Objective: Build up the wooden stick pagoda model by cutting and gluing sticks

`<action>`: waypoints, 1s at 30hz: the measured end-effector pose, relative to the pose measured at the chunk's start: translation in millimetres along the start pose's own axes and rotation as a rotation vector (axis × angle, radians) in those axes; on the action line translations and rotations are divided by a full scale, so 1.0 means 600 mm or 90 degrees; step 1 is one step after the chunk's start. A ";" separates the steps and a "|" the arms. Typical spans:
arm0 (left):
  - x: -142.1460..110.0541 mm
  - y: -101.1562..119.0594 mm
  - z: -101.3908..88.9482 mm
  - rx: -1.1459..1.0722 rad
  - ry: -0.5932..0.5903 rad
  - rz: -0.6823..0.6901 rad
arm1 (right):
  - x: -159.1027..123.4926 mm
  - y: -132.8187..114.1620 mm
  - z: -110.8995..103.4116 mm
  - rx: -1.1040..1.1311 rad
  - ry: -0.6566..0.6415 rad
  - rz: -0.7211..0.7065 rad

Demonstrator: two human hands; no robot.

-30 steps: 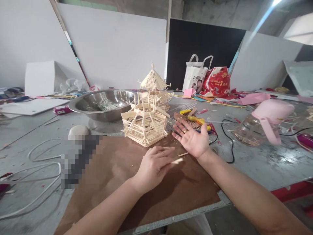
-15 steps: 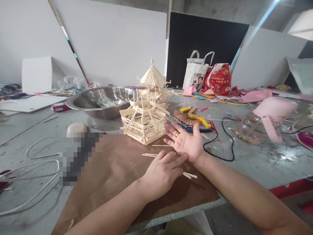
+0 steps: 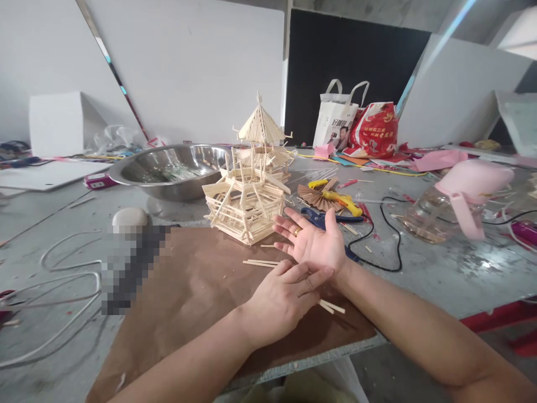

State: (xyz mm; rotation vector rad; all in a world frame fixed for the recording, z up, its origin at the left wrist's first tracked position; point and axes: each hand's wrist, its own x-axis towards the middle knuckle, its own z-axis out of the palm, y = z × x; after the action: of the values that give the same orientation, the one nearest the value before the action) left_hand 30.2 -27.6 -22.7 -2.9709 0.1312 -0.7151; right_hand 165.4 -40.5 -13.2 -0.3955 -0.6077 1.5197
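My right hand point(image 3: 314, 246) is turned palm up with its fingers spread, and nothing lies in its palm. A gold ring is on one of its fingers. Across the heel of that palm rest the fingertips of my left hand point(image 3: 289, 299), back side up. From under the left hand stick out the ends of thin wooden sticks point(image 3: 332, 307), seemingly held in its curled fingers, whose grip is hidden. Other thin sticks point(image 3: 260, 262) lie on the brown sheet point(image 3: 188, 291). Just beyond my hands stands a pavilion model point(image 3: 247, 210) built of such sticks, with a pointed roof.
A steel basin point(image 3: 168, 190) stands behind left, a pale rounded object point(image 3: 130, 219) nearer. To the right are a yellow glue gun point(image 3: 346, 204), blue-handled pliers point(image 3: 314, 217), a black cord point(image 3: 400, 246) and a pink-lidded jug point(image 3: 436, 215). Bags point(image 3: 373, 131) stand at the back.
My left hand has slid slightly right along the right palm's heel, and the stick ends under it have shifted right too. My right hand has moved slightly left. The view has tilted a little.
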 end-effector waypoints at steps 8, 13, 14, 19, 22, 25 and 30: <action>-0.006 -0.004 0.004 -0.020 0.025 -0.063 | -0.006 -0.001 0.011 -0.031 -0.028 0.035; -0.007 -0.008 0.004 -0.018 0.029 -0.098 | -0.009 0.005 0.014 -0.044 -0.031 0.043; -0.007 -0.008 0.003 -0.014 0.029 -0.100 | -0.009 0.006 0.014 -0.043 -0.035 0.049; -0.005 -0.007 0.002 -0.011 0.030 -0.104 | -0.010 0.011 0.013 -0.050 -0.050 0.069; -0.006 -0.007 0.002 -0.022 0.039 -0.110 | -0.010 0.012 0.012 -0.065 -0.051 0.076; -0.006 -0.008 0.001 -0.042 0.042 -0.117 | -0.009 0.012 0.012 -0.069 -0.048 0.084; -0.005 -0.014 -0.012 -0.210 0.053 -0.182 | -0.002 0.006 0.001 -0.055 -0.036 0.090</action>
State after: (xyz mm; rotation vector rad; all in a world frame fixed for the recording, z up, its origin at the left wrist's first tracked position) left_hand 24.6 -19.5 -16.7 -3.3151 -0.1950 -0.9301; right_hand 162.5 -41.9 -14.9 -0.4712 -0.7042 1.6469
